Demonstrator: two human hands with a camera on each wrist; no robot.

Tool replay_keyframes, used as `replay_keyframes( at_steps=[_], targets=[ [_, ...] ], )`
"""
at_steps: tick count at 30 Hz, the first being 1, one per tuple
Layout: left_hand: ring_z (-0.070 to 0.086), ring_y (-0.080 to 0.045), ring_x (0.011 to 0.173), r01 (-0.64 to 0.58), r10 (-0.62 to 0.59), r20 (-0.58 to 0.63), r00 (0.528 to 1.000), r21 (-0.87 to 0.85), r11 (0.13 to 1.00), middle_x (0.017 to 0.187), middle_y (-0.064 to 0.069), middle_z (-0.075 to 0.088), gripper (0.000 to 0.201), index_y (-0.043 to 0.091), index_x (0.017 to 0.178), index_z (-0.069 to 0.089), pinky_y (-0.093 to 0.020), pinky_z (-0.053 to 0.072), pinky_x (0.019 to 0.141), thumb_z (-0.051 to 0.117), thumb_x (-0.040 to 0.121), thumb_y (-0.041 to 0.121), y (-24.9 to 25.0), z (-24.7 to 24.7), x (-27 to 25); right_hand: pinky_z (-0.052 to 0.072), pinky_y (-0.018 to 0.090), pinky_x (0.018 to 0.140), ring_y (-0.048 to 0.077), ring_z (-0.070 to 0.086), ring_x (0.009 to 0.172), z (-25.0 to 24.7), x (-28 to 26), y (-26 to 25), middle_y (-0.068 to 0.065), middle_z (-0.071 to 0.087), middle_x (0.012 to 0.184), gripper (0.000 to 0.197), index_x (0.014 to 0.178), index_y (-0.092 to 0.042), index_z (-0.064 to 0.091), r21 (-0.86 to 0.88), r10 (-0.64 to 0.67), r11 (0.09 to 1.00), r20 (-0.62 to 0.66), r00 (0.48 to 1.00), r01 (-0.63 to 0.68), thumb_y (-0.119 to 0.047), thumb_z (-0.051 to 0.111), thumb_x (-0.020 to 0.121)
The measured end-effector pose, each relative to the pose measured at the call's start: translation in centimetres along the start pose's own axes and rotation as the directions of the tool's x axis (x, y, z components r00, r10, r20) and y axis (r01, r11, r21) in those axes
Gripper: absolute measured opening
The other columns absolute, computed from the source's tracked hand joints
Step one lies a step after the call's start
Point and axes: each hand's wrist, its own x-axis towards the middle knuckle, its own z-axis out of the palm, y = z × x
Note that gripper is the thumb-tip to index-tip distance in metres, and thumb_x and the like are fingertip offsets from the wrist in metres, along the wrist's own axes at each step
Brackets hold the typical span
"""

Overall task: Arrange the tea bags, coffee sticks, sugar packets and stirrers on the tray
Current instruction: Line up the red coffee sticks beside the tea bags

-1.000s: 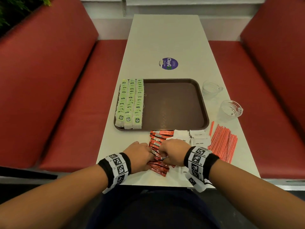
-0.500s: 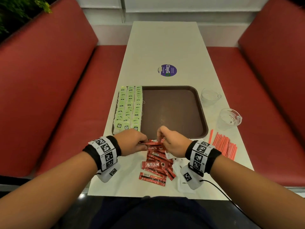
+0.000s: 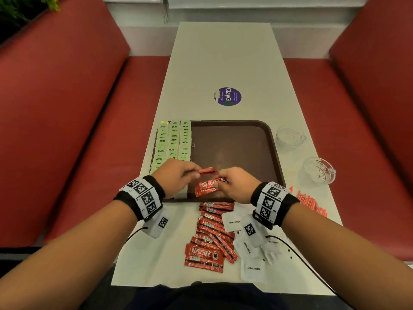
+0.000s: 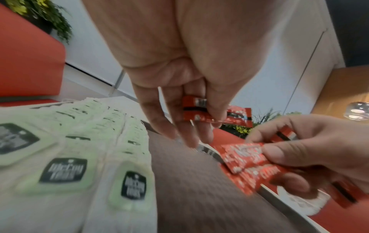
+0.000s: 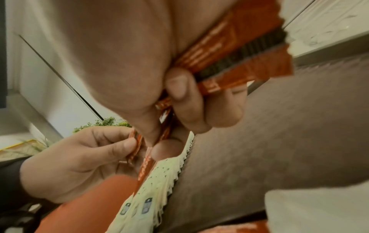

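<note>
A single red coffee stick (image 3: 207, 170) sits pinched in the left hand (image 3: 176, 176), its long axis running left to right, lifted over the near part of the brown tray (image 3: 237, 151). The right hand (image 3: 238, 183) grips a small bunch of coffee sticks (image 3: 206, 187), fanned toward the left, labels up, also above the tray's near edge. Green tea bags (image 3: 174, 142) fill three rows down the tray's left side. On the bench (image 3: 223, 63), more coffee sticks (image 3: 212, 233) lie nearer the person, white sugar packets (image 3: 252, 267) beside them, red stirrers (image 3: 310, 202) right. Two glass cups (image 3: 317, 172) stand beside the tray.
</note>
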Motion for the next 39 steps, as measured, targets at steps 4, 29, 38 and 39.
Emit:
replay_keyframes(
  at_steps=[4,29,38,39],
  targets=[
    [0.049,-0.010,0.063,0.077,-0.059,-0.138,0.989,0.132,0.988,0.076,0.008,0.057,0.023,0.026,0.110,0.067,-0.023,0.035,0.059,0.045,0.104,0.021,-1.2,-1.0,4.1,0.055,0.032,0.075,0.015,0.068,0.074,-1.0,1.1,0.8,-0.006,0.070,0.075,0.011,0.106,-0.027,0.064,-0.011,0.046,0.999,-0.047,0.998,-0.046,-0.030,0.053,0.102],
    [0.062,-0.030,0.109,0.319,-0.303,-0.114,0.946,0.485,0.814,0.122,-0.010,0.066,0.024,0.013,0.115,0.072,-0.031,0.043,0.076,0.063,0.093,0.016,-5.4,-1.6,24.7,0.053,0.029,0.075,0.016,0.067,0.078,-3.8,4.5,2.0,-0.004,0.069,0.078,0.011,0.109,-0.027,0.063,0.151,0.091,0.986,-0.124,0.988,-0.072,-0.031,0.055,0.101],
    [0.063,-0.027,0.105,0.356,-0.363,-0.079,0.929,0.462,0.812,0.118,-0.009,0.068,0.026,0.013,0.111,0.074,-0.030,0.044,0.072,0.067,0.087,0.008,-4.6,-3.1,25.1,0.057,0.031,0.078,0.014,0.067,0.087,-3.9,4.4,2.3,-0.002,0.071,0.095,0.015,0.114,-0.025,0.063,0.193,0.095,0.979,-0.161,0.982,-0.063,-0.027,0.057,0.101],
    [0.064,-0.027,0.104,0.352,-0.359,-0.074,0.930,0.458,0.816,0.117,-0.009,0.068,0.026,0.013,0.111,0.074,-0.030,0.044,0.072,0.066,0.087,0.007,-4.4,-3.1,24.9,0.057,0.031,0.080,0.014,0.067,0.089,-4.0,4.4,2.3,-0.001,0.071,0.098,0.015,0.115,-0.025,0.063,0.193,0.095,0.979,-0.161,0.982,-0.063,-0.026,0.057,0.101]
  ],
)
